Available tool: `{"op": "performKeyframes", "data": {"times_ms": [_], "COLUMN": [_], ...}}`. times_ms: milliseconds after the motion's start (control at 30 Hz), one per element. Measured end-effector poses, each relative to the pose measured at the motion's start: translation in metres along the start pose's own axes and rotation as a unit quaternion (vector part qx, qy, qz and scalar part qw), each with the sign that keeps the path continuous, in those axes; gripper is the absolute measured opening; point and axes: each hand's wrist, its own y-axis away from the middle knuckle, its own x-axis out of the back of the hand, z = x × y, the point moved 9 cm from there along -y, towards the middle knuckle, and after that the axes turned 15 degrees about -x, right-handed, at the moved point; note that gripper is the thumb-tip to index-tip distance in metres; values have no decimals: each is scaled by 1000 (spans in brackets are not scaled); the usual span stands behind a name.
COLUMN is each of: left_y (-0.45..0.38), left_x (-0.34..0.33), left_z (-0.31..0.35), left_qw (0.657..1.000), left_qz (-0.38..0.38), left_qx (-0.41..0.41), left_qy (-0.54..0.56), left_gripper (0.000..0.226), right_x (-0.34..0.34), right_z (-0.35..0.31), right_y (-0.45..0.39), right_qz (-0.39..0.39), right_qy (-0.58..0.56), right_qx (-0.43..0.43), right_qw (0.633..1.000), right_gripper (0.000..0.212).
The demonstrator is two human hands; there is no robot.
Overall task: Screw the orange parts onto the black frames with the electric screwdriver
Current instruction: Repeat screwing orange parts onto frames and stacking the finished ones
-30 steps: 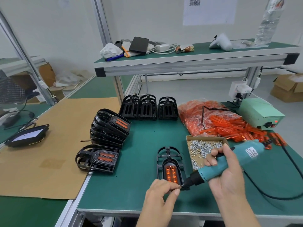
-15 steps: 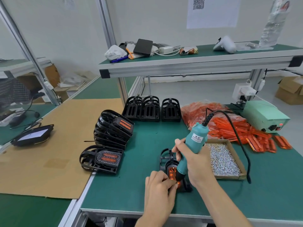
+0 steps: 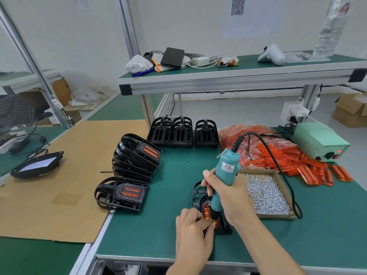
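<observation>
r hand (image 3: 228, 193) grips teal screwdriver (image 3: 225, 175), label "keenwise"; l hand (image 3: 193, 231) pinches black frame (image 3: 198, 195) w/ orange part (image 3: 206, 211).

Two bare forearms entered from six o'clock — no sleeves, gloves, watch or rings showed on either. The left hand (image 3: 193, 225) sat toward seven o'clock of the right hand (image 3: 228, 192), its nails short and unpainted. The right forearm ran off toward five o'clock — bare right to the frame's edge.
</observation>
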Motion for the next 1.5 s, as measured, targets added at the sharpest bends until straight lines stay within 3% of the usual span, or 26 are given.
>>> {"op": "performKeyframes", "data": {"times_ms": [400, 700, 1067, 1500], "left_y": [7, 8, 11, 13], "left_x": [-2, -4, -6, -6], "left_z": [-5, -10, -13, -10], "left_qw": [999, 998, 998, 999], "left_qz": [34, 41, 33, 21], "left_qx": [7, 18, 25, 18], "left_qy": [26, 38, 47, 45], "left_gripper": [12, 11, 12, 13], "right_x": [-13, -37, -30, -32], "right_z": [3, 15, 15, 14], "right_y": [-1, -3, -5, -4], "right_qz": [-41, -112, -113, -182], "right_qy": [37, 137, 110, 135], "right_qx": [-12, -35, -36, -37], "right_qw": [998, 984, 987, 973], "right_gripper": [29, 30, 33, 26]}}
